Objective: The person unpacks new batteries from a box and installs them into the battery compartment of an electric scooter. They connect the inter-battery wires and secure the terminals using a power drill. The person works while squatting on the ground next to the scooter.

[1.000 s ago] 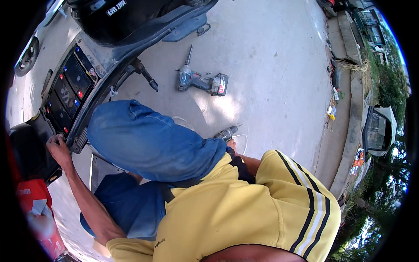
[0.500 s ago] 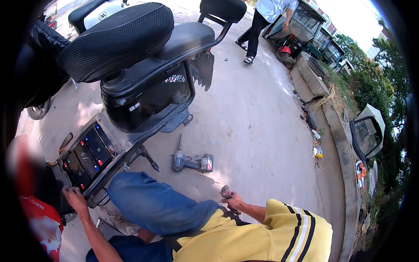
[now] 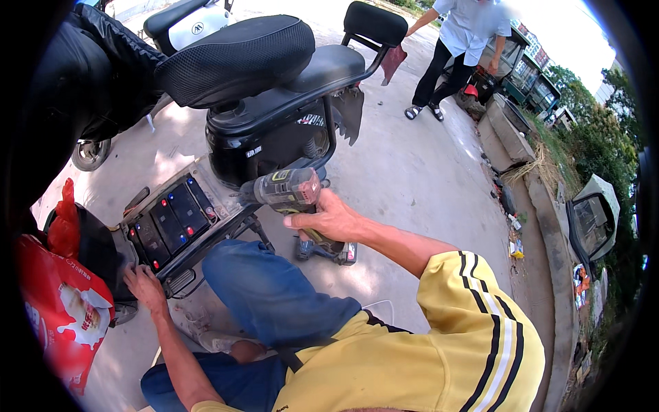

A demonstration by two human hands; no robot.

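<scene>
My right hand (image 3: 336, 221) grips a cordless power driver (image 3: 292, 189) with a dark body. Its nose points left, at the frame edge beside the scooter's open battery compartment (image 3: 167, 218). Several black batteries with red and blue terminal caps sit in that compartment. At its near left end, my left hand (image 3: 145, 288) touches the edge with fingers apart and holds nothing I can see. A second, blue driver (image 3: 303, 248) lies on the ground, partly hidden behind the held one. The black electric scooter (image 3: 257, 130) has its padded seat (image 3: 237, 62) above the far end.
A red printed bag (image 3: 68, 309) hangs at the left, near the scooter's front. Beyond the scooter stand a white scooter (image 3: 199, 31) and a person in a pale shirt (image 3: 467, 34). A concrete kerb (image 3: 542, 226) runs along the right, with litter beside it.
My right hand has lifted the driver from beside my hip up and left to the battery compartment. My left hand stays at the compartment's near end. The person behind has come nearer the scooter.
</scene>
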